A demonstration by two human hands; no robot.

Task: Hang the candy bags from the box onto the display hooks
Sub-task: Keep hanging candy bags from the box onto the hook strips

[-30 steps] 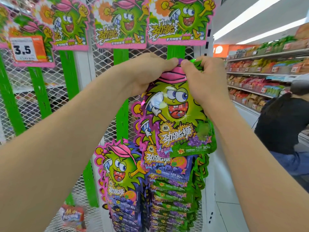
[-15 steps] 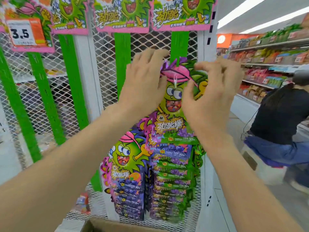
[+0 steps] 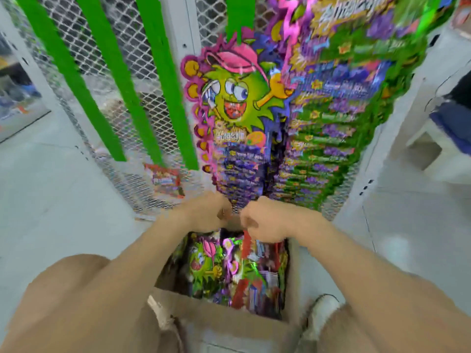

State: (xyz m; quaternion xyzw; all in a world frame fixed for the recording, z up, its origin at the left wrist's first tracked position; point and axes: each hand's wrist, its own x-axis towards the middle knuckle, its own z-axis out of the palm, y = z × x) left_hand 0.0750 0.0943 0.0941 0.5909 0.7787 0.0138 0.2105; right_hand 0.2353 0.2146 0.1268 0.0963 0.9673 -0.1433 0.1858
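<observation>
Left hand (image 3: pixel 207 215) and right hand (image 3: pixel 265 221) hang close together over the far end of the cardboard box (image 3: pixel 229 324), side by side with a small gap between them. The fingers of each are curled inward, but blur smears them, and I cannot tell whether either hand holds a bag or nothing at all. A red strip (image 3: pixel 246 242) of packaging shows directly under my right hand; whether my fingers have it I cannot say.

The cardboard box stands open on the floor (image 3: pixel 51 187) between my knees, its far end at the foot of the mesh panel (image 3: pixel 142 103). Inside it lie the loose candy bags (image 3: pixel 216 266), green, pink and purple ones mixed with red ones, piled untidily.

Above my hands the rack is already loaded. One column of hung bags (image 3: pixel 237 98) shows a green spiky cartoon face with a pink cap on its front bag, and many purple-edged bags fan out beneath it. Just to its right hangs a second column (image 3: pixel 331 110) with green edges, more blurred. Green strips (image 3: pixel 158 72) run down the mesh to the left of the bags, and a small red packet (image 3: pixel 165 179) sits low at the mesh beside them. My white shoe (image 3: pixel 321 312) is on the floor just right of the box.
</observation>
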